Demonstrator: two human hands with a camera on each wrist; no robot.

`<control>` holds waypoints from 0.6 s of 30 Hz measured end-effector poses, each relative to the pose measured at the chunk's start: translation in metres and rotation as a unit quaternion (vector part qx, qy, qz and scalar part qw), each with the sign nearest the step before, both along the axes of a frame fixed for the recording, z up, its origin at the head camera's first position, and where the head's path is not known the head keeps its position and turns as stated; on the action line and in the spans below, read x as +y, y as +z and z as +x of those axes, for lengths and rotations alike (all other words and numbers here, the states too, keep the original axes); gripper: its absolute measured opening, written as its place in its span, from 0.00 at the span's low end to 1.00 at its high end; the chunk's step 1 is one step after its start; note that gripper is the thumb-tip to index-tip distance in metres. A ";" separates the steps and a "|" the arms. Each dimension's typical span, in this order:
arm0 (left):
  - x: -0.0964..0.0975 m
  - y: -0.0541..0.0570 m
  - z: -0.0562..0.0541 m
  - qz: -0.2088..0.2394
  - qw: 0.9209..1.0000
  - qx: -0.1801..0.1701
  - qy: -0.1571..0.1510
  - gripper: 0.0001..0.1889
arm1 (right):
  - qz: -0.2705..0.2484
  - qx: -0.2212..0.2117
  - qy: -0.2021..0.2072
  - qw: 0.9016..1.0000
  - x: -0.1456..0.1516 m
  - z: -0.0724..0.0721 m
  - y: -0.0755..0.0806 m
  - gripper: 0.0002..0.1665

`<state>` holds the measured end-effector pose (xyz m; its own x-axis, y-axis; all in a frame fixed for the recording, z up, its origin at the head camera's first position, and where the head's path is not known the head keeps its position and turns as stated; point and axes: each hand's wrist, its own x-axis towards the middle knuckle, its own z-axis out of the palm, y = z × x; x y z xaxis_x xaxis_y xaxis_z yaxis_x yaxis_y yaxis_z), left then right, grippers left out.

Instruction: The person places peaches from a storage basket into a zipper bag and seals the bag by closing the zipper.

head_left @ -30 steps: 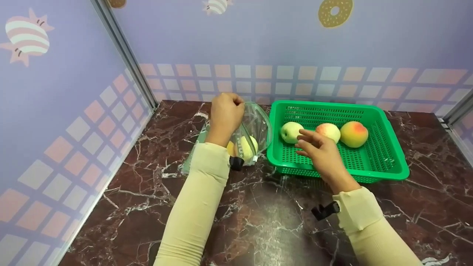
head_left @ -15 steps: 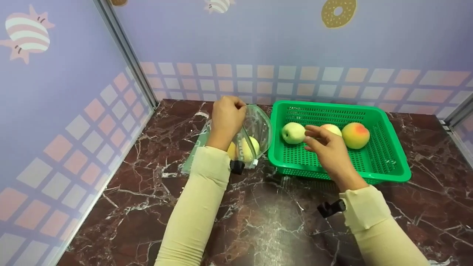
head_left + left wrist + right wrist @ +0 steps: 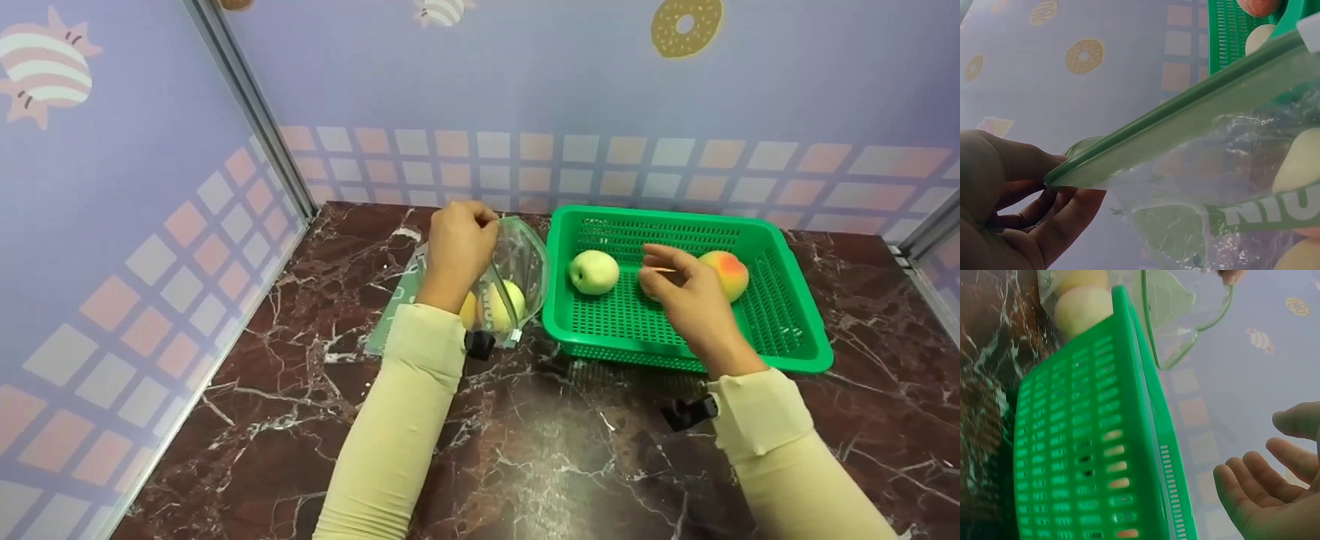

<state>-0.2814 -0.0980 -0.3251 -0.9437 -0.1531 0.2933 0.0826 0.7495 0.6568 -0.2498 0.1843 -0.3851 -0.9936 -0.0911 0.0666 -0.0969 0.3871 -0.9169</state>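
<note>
My left hand pinches the top edge of a clear zip bag with green trim, holding its mouth up and spread. Inside the bag lie a pale fruit and a yellow-orange one, seen through the plastic. In the left wrist view, thumb and fingers grip the corner of the bag's green zip strip. My right hand hovers over the green basket, fingers parted and loosely bent, holding nothing. A pale green-yellow peach and a red-blushed peach lie there; a third is mostly hidden behind the hand.
The basket stands just right of the bag, near the patterned back wall. A dark red marbled tabletop lies beneath everything. A side wall rises at the left.
My right hand has shifted right across the basket, from beside the pale peach to over the middle one. My left hand keeps its pinch on the bag, sinking slightly.
</note>
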 end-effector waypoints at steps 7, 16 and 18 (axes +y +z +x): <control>0.000 0.000 0.001 0.006 1.000 0.000 -0.005 0.08 | 0.029 0.006 -0.012 0.999 0.007 -0.004 0.001 0.33; 0.001 -0.004 0.004 0.014 1.000 0.004 -0.010 0.08 | 0.062 -0.010 -0.024 0.998 0.019 -0.011 -0.001 0.34; 0.001 -0.004 0.004 0.016 1.000 0.003 -0.010 0.08 | 0.069 -0.012 -0.026 0.997 0.022 -0.013 -0.002 0.34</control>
